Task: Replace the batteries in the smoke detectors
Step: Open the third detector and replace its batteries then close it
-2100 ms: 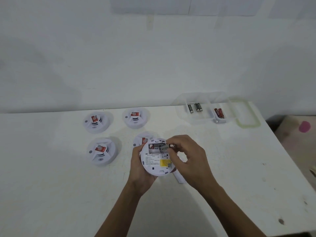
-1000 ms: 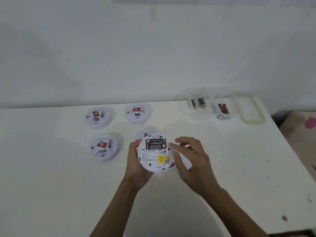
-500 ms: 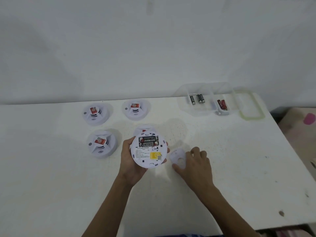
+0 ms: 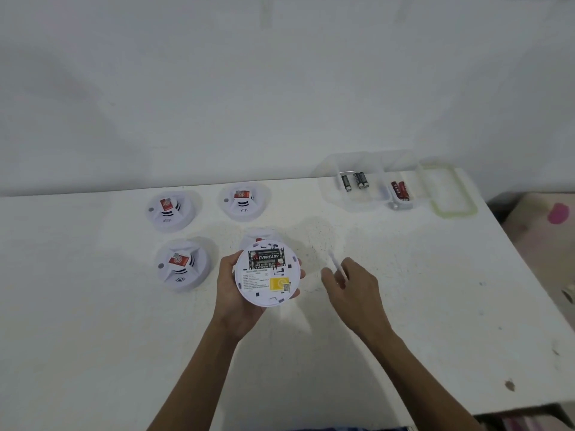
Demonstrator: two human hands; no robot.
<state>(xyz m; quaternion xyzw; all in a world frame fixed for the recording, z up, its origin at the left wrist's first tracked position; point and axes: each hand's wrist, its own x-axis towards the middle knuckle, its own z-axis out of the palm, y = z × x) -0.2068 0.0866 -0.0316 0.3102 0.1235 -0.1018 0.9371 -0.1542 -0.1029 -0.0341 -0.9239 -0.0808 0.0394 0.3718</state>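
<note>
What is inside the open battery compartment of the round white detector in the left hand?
Two black Eveready batteries fill the round white smoke detector held by the left hand. Their contacts and polarity cannot be seen.

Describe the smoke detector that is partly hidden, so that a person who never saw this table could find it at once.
On the white table, four smoke detectors form a square left of the clear battery box. The hidden detector is its near right corner. Unlike the other three, only its far edge shows, behind the opened detector held in the left hand.
</note>
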